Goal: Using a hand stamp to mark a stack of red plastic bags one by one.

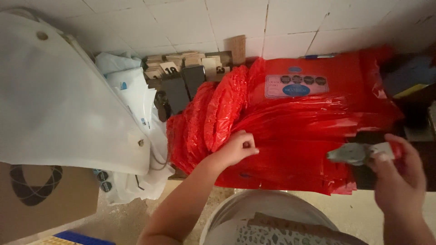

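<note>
The stack of red bags (299, 122) is thin plastic — glossy, crinkled, catching the light. The big white sheet (59, 104) looks like matt, smooth cloth with metal eyelets. The cardboard box (45, 199) is dull brown, the small number plaques (190, 61) pale bare wood, the wall tiles (181, 22) smooth white ceramic.

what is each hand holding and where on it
The left hand pinches an edge of one red plastic bag on the stack. The right hand grips a small grey-and-white object by its right end; its kind cannot be told.

Blurred grey object (359, 153) in right hand (399, 174); cardboard box (41, 195) cut off at left edge.
</note>
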